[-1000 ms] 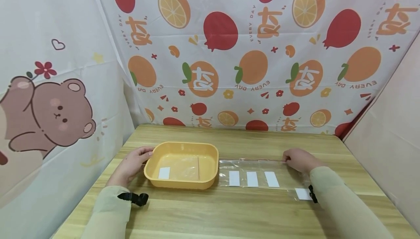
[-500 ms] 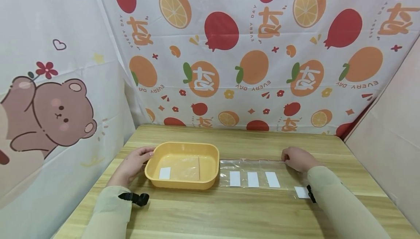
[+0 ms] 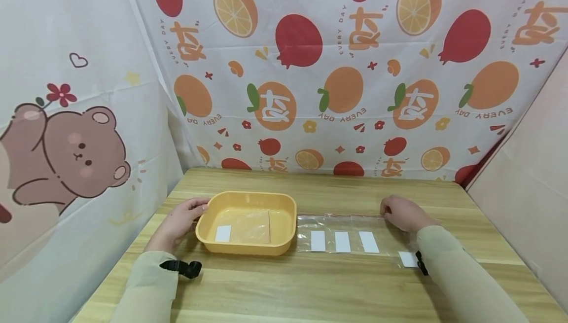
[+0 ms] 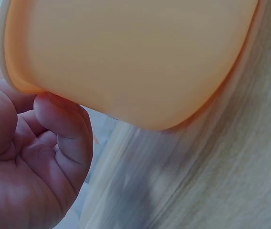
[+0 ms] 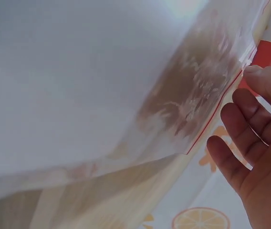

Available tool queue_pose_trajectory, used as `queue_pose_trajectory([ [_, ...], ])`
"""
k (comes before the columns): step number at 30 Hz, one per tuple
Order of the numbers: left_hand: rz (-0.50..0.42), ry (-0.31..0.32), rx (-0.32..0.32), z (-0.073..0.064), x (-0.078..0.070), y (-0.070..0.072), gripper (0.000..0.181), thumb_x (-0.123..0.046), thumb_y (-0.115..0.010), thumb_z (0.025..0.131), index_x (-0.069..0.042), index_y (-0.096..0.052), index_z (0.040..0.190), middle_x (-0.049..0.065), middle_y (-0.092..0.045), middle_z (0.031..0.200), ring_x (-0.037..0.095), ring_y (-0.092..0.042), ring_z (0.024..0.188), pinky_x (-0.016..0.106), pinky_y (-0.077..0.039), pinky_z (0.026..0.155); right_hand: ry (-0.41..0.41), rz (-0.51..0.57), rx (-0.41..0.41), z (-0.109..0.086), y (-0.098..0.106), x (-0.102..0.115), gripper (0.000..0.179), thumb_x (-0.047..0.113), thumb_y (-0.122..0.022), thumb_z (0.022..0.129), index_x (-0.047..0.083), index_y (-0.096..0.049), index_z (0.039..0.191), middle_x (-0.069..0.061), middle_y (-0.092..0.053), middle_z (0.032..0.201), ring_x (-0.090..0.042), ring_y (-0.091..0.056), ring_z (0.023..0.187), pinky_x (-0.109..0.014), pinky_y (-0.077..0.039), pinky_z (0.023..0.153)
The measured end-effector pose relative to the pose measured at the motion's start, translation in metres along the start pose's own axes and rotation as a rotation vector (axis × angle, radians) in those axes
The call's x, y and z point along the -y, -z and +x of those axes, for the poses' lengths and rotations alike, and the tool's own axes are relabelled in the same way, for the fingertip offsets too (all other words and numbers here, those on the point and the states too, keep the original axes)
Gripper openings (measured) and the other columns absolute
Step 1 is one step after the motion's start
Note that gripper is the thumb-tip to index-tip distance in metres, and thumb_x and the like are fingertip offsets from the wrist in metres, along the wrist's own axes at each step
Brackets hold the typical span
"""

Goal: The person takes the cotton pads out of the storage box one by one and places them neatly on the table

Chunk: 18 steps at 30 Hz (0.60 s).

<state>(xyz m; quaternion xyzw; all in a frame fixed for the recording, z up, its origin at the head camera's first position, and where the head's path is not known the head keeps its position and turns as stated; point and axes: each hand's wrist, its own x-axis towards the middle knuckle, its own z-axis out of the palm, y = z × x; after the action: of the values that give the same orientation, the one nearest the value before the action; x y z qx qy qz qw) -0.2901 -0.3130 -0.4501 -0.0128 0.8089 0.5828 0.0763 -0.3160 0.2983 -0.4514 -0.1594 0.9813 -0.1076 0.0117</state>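
Observation:
At the left end of a yellow plastic basin (image 3: 246,249), my left hand (image 3: 179,222) grips the rim. The left wrist view shows its curled fingers (image 4: 64,119) against the basin's edge. Inside the basin lies a clear zip bag (image 3: 253,227) with a white label. My right hand (image 3: 406,214) pinches the top edge of another clear zip bag (image 5: 192,90), whose red seal line runs beside the thumb in the right wrist view. This bag's white label (image 3: 407,259) is partly hidden by the wrist strap.
Several overlapping clear bags with white labels (image 3: 342,242) extend in a row rightward from the basin on the wooden table (image 3: 284,288). A fruit-print cloth (image 3: 337,130) hangs behind the table. A bear-print cloth (image 3: 88,155) stands at the left.
My right hand has shifted slightly left, and the label of the bag it holds has moved left with it. My left hand stays on the basin.

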Motion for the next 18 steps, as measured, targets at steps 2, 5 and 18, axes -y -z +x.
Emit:
queue_pose_trajectory([
  [2,-0.002,0.001,-0.002,-0.0005,0.0002,0.0002,0.050,-0.029,-0.044,0.111,0.000,-0.041,0.152,0.023,-0.051,0.142,0.026,-0.060,0.109,0.036,-0.057,0.083,0.016,-0.010,0.005,-0.0001,-0.0012,0.0007,0.015,0.005,-0.064,0.091,0.019,-0.065,0.085,0.003,-0.057,0.084,-0.017,-0.052,0.077,-0.043,-0.049,0.074],
  [5,-0.003,0.003,0.001,-0.0012,0.0004,0.0002,0.050,-0.030,-0.044,0.111,0.000,-0.042,0.151,0.023,-0.051,0.142,0.026,-0.060,0.110,0.036,-0.057,0.084,0.028,-0.024,0.017,-0.0006,-0.0019,0.0032,0.015,0.006,-0.065,0.091,0.019,-0.063,0.084,0.003,-0.055,0.083,-0.017,-0.051,0.076,-0.042,-0.048,0.072],
  [18,-0.010,-0.003,-0.006,-0.0017,-0.0004,-0.0001,0.050,-0.028,-0.045,0.111,0.001,-0.041,0.151,0.024,-0.051,0.142,0.026,-0.061,0.109,0.036,-0.057,0.083,0.011,-0.072,0.010,0.0002,-0.0027,0.0072,0.014,0.008,-0.066,0.092,0.019,-0.062,0.085,0.003,-0.055,0.084,-0.017,-0.051,0.077,-0.042,-0.048,0.073],
])
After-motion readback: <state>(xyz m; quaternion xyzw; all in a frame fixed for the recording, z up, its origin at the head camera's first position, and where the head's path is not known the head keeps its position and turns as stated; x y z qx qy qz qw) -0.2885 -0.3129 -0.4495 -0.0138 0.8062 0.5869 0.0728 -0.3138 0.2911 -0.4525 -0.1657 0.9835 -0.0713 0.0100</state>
